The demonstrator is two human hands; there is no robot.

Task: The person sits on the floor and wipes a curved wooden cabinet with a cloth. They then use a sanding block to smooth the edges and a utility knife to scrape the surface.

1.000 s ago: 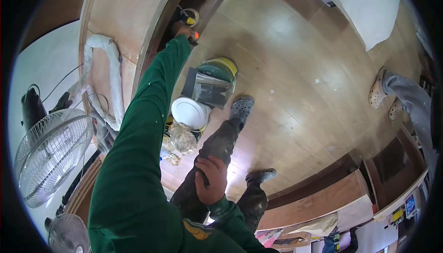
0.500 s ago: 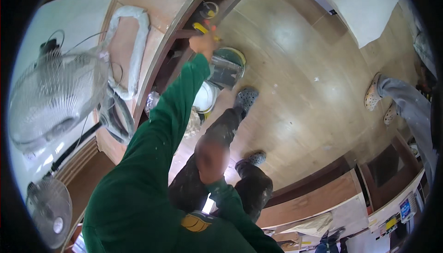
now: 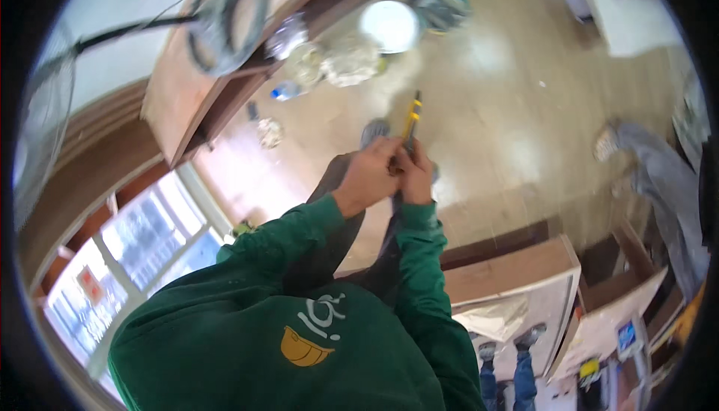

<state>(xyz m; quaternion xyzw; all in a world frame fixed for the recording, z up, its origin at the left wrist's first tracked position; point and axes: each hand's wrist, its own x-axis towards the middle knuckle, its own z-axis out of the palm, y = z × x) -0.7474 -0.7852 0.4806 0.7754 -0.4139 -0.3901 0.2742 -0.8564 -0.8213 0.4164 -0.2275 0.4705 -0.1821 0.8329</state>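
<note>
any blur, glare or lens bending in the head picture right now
Head view: fisheye curves the brown trim toward the black rim; the white round lid glares nearly blank; light washes out parts of the window and leaves pale patches on the floor; the crumpled pale bundle looks smeared; the yellow-and-black tool is soft-edged but readable.

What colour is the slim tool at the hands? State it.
Yellow with dark parts; the slim tool shows best in the head view.
</note>
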